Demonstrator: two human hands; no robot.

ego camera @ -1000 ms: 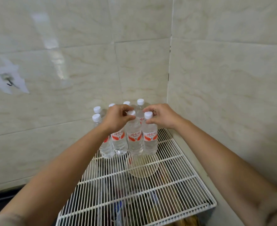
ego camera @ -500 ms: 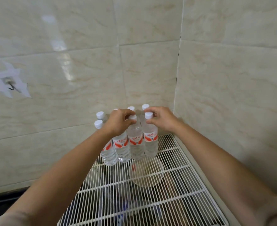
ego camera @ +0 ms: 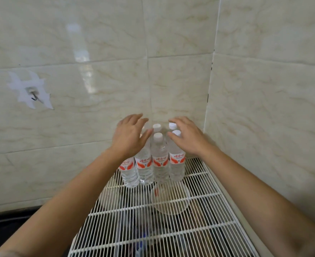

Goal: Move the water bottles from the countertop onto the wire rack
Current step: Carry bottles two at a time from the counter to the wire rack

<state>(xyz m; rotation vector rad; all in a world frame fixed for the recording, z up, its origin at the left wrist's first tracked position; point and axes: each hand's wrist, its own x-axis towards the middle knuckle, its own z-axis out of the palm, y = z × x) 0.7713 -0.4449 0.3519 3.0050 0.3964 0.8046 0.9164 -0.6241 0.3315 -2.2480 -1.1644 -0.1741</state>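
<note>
Our left hand (ego camera: 129, 135) and right hand (ego camera: 187, 137) were spread open, grasping nothing; between and beneath them the bottles (ego camera: 159, 162) stood clustered on the rack (ego camera: 171, 229), probably packed tight so none toppled.

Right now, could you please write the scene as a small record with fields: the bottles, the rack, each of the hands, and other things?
bottles: clear plastic water bottles with white caps and red labels, upright, clustered in the rack's back corner
rack: white wire rack, bearing the bottles
left hand: open, fingers spread by the caps
right hand: open, fingers spread by the caps
below rack: round translucent dish, seen through the wires
wall: beige marbled tiles; small metal hook
</note>
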